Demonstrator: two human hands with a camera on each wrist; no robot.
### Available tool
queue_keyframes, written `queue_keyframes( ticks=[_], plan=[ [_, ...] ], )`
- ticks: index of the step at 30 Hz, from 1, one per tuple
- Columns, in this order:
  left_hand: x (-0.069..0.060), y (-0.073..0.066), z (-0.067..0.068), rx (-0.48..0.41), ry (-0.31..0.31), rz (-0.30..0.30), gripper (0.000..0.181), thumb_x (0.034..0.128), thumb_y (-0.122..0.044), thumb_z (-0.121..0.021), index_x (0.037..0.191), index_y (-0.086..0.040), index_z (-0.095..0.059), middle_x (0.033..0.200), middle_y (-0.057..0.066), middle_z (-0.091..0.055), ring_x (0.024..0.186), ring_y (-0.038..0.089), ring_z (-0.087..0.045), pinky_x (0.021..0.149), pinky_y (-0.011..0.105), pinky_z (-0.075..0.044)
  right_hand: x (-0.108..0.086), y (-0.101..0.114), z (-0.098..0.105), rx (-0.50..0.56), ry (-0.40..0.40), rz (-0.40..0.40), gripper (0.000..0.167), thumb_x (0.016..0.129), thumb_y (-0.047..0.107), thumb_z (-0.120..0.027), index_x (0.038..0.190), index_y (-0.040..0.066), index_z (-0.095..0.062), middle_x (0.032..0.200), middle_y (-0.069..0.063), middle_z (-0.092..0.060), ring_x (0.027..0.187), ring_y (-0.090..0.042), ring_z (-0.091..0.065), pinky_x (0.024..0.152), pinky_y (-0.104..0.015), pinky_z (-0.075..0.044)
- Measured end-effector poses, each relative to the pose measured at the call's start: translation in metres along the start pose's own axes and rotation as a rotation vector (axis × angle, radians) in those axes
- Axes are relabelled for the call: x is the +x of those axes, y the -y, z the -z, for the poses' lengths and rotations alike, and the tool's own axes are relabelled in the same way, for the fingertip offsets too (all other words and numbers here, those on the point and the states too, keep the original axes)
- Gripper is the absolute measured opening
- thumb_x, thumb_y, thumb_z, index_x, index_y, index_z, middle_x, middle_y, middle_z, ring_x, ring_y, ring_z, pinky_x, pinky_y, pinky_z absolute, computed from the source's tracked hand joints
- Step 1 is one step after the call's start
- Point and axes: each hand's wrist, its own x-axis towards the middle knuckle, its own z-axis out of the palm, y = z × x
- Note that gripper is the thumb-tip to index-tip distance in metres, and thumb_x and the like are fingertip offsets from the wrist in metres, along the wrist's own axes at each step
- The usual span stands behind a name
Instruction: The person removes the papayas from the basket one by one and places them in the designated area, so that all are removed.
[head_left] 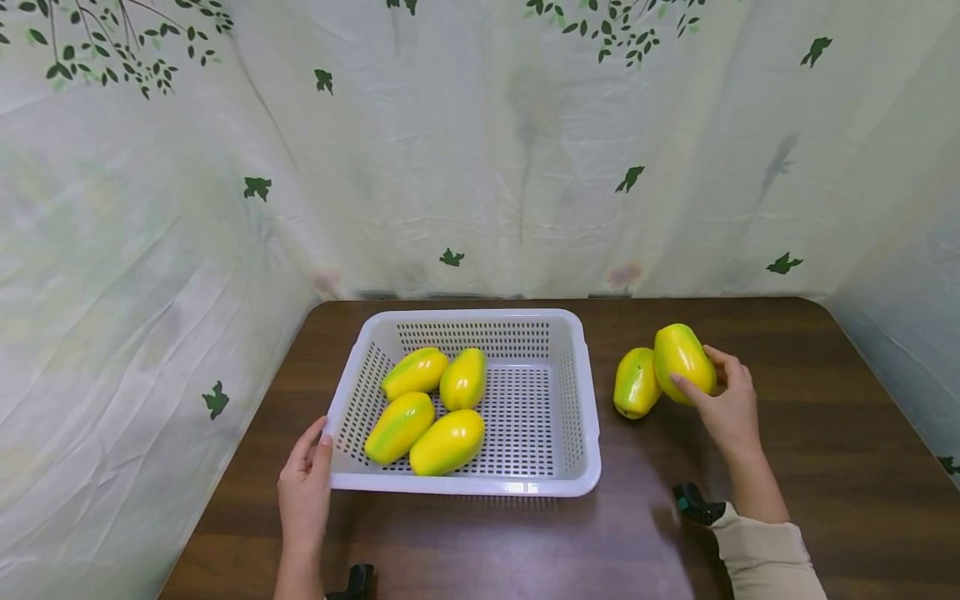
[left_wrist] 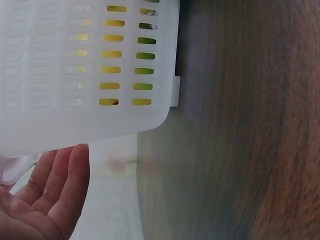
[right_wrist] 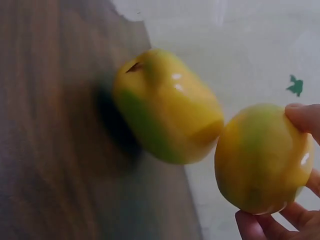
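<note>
My right hand (head_left: pixel 727 408) holds a yellow-green papaya (head_left: pixel 684 364) between thumb and fingers, raised over the right side of the table. Close beside it, another papaya (head_left: pixel 636 385) sits on the table; the right wrist view shows this second papaya (right_wrist: pixel 167 107) with a dark stem end. My left hand (head_left: pixel 306 483) grips the left rim of a white perforated basket (head_left: pixel 465 485). In the left wrist view its fingers (left_wrist: pixel 75 175) reach up against the rim's underside. Several papayas (head_left: pixel 447 442) lie in the basket's left half, partly visible through the slots.
The basket stands on a dark brown wooden table (head_left: pixel 480 550). Pale cloth (head_left: pixel 465 167) with printed leaves surrounds the table at the back and sides. Dark wrist devices (head_left: pixel 697 503) are worn at both wrists.
</note>
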Motion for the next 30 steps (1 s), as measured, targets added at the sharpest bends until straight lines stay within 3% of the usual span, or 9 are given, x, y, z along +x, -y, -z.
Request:
queue_keyframes(
  ticks=[8,12,17,21,30],
  plan=[
    [0.001,0.004,-0.001,0.007,0.005,0.022,0.037,0.0859,-0.057,-0.042,0.121,-0.049,-0.048,0.094,-0.010,-0.060,0.075,0.013,-0.050,0.043,0.024,-0.037,0.012,-0.046,-0.008,-0.023,-0.014,-0.036,0.072,0.078,0.044,-0.065,0.136,0.011,-0.036,0.118,-0.014,-0.037,0.095,-0.025,-0.038,0.065,-0.030,-0.038],
    [0.002,0.005,-0.001,0.005,0.002,0.009,0.037,0.0857,-0.057,-0.043,0.121,-0.049,-0.048,0.091,-0.011,-0.060,0.071,0.014,-0.050,0.040,0.025,-0.035,0.006,-0.037,-0.006,-0.006,-0.006,-0.072,0.073,0.080,0.041,-0.065,0.135,0.006,-0.035,0.120,-0.019,-0.037,0.099,-0.031,-0.038,0.075,-0.039,-0.038],
    [0.003,0.006,-0.001,-0.005,0.010,0.008,0.036,0.0858,-0.057,-0.043,0.121,-0.050,-0.048,0.093,-0.010,-0.060,0.072,0.015,-0.050,0.039,0.025,-0.034,0.001,-0.027,-0.003,-0.018,0.068,-0.105,0.072,0.083,0.039,-0.061,0.136,0.000,-0.030,0.124,-0.025,-0.035,0.104,-0.037,-0.036,0.082,-0.048,-0.033],
    [0.003,0.006,-0.001,-0.009,0.016,0.007,0.036,0.0860,-0.056,-0.043,0.121,-0.050,-0.047,0.094,-0.010,-0.060,0.073,0.014,-0.051,0.040,0.025,-0.035,0.001,-0.033,-0.005,-0.042,0.125,-0.113,0.075,0.084,0.042,-0.058,0.138,0.001,-0.027,0.127,-0.028,-0.031,0.108,-0.041,-0.034,0.087,-0.053,-0.031],
    [0.003,0.006,-0.001,-0.009,0.011,0.017,0.037,0.0855,-0.057,-0.043,0.121,-0.049,-0.048,0.094,-0.010,-0.060,0.072,0.015,-0.051,0.040,0.025,-0.034,0.003,-0.038,-0.007,-0.062,0.173,-0.089,0.081,0.085,0.047,-0.055,0.143,0.006,-0.017,0.135,-0.030,-0.024,0.116,-0.046,-0.028,0.091,-0.061,-0.025]
  ],
)
